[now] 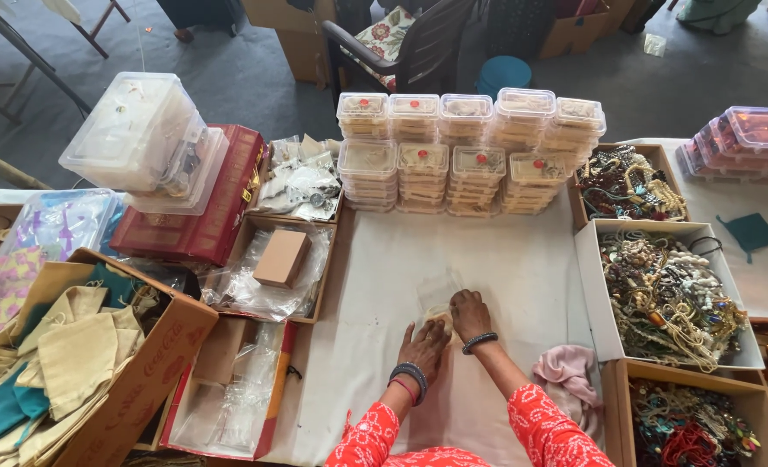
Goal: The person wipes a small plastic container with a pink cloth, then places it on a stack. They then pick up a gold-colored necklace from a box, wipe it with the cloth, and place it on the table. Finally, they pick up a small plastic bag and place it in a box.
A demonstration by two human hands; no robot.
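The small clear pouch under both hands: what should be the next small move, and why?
Probably lift the pouch's open edge with the right hand while the left hand keeps it flat. Both hands already rest on the small clear pouch on the white cloth, and something pale lies beneath them.

Two bare forearms in red, white-dotted sleeves reach forward from the bottom edge, side by side and close together. The left hand [422, 346] lies palm down with fingers spread, dark and pink bangles at its wrist. The right hand [469, 313], a dark beaded bracelet on its wrist, curls its fingers downward, just ahead of the left.
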